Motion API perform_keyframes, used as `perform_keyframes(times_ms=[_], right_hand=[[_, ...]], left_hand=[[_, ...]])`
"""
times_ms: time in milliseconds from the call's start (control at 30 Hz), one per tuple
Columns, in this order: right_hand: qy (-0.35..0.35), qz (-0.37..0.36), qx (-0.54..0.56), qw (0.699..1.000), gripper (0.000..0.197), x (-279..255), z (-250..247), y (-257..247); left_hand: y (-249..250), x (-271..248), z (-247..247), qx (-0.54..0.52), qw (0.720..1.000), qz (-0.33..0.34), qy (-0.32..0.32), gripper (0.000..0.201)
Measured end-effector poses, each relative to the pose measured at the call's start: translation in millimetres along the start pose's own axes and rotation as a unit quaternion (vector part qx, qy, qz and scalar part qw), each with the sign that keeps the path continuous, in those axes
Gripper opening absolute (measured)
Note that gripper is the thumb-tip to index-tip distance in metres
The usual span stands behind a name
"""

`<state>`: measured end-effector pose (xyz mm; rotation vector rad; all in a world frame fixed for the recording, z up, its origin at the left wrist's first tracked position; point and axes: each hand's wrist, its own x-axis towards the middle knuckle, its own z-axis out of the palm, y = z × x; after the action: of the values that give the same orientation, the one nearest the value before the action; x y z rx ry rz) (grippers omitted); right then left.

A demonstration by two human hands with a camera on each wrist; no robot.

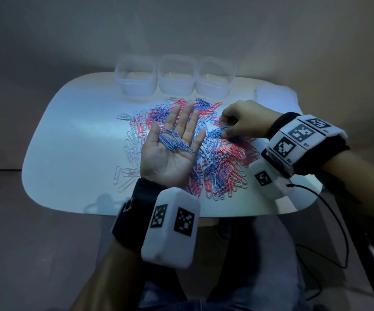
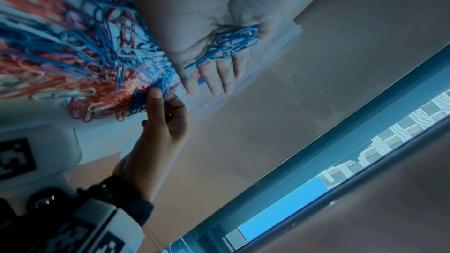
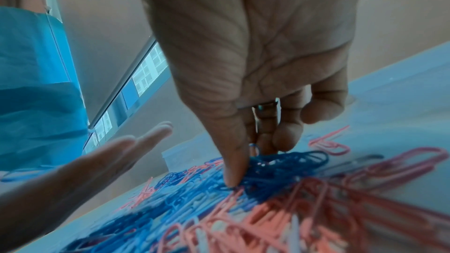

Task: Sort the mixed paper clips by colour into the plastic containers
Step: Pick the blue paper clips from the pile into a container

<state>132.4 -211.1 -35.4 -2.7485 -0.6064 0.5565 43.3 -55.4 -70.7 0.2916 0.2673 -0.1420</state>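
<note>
A mixed pile of blue, pink and white paper clips (image 1: 215,167) is spread over the middle of the white table (image 1: 69,142). My left hand (image 1: 170,158) hovers palm up over the pile, fingers straight, with several blue clips (image 1: 175,142) lying loose on the palm; the left wrist view shows the same blue clips (image 2: 231,45). My right hand (image 1: 224,129) reaches down into the pile's right side. Its thumb (image 3: 233,170) and curled fingers pinch a bunch of blue clips (image 3: 280,163). Three clear plastic containers (image 1: 134,79) (image 1: 176,77) (image 1: 215,79) stand in a row at the far edge and look empty.
A small white box or lid (image 1: 269,95) sits at the table's far right corner. A black cable (image 1: 338,221) hangs off the right side by my wrist. A few white clips (image 1: 123,176) lie loose at the pile's left edge.
</note>
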Motion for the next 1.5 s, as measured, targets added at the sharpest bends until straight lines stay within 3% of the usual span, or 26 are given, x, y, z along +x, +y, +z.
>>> perform_keyframes(times_ms=[233, 333, 433, 567, 633, 733, 833, 1000, 1133, 1200, 1333, 1500], right_hand=[[0.101, -0.032, 0.092, 0.99, 0.01, -6.5, -7.8, -2.1], [0.126, -0.033, 0.194, 0.972, 0.014, -13.4, -14.2, -6.0], [0.181, -0.082, 0.238, 0.951, 0.011, -25.7, -17.3, -24.5], [0.142, -0.144, 0.214, 0.956, 0.011, -36.9, -6.8, -60.1], [0.143, -0.146, 0.225, 0.953, 0.015, -38.1, -3.1, -66.5], [0.187, -0.145, 0.298, 0.925, 0.023, -41.4, -7.5, -62.9], [0.226, -0.134, 0.343, 0.902, 0.02, -45.9, -16.7, -49.8], [0.211, -0.085, 0.227, 0.947, 0.012, -34.5, -17.2, -34.0], [0.058, -0.042, -0.027, 0.997, 0.013, -7.9, -15.5, -29.8], [0.009, -0.016, -0.109, 0.994, 0.009, 1.5, -15.4, -31.2], [0.02, 0.001, -0.136, 0.99, 0.006, 7.1, -19.1, -40.1], [0.075, 0.012, -0.069, 0.995, 0.029, 37.4, -20.6, -41.7]], left_hand=[[-2.5, -3.7, -3.3, -0.027, 0.999, -0.007, -0.018, 0.037], [-2.5, -1.9, 2.8, -0.042, 0.999, 0.002, -0.033, 0.038], [-7.8, 0.2, 7.4, -0.031, 0.999, 0.008, -0.025, 0.04], [-16.5, -2.3, 13.8, -0.058, 0.998, -0.009, -0.006, 0.034], [-15.4, -2.6, 13.8, -0.087, 0.996, -0.017, 0.0, 0.041], [-8.2, -4.1, 10.1, -0.092, 0.996, 0.003, 0.007, 0.048], [-0.3, -8.2, 7.7, -0.059, 0.998, 0.01, -0.003, 0.043], [14.5, -14.6, 2.7, -0.033, 0.998, 0.046, 0.003, 0.032], [41.3, -25.3, -5.4, -0.091, 0.991, 0.099, 0.018, 0.018], [51.5, -29.4, -14.4, -0.13, 0.983, 0.125, 0.035, 0.034], [62.3, -36.8, -21.7, -0.146, 0.977, 0.141, 0.071, 0.055], [56.4, -30.5, -17.1, -0.13, 0.984, 0.108, 0.05, 0.035]])
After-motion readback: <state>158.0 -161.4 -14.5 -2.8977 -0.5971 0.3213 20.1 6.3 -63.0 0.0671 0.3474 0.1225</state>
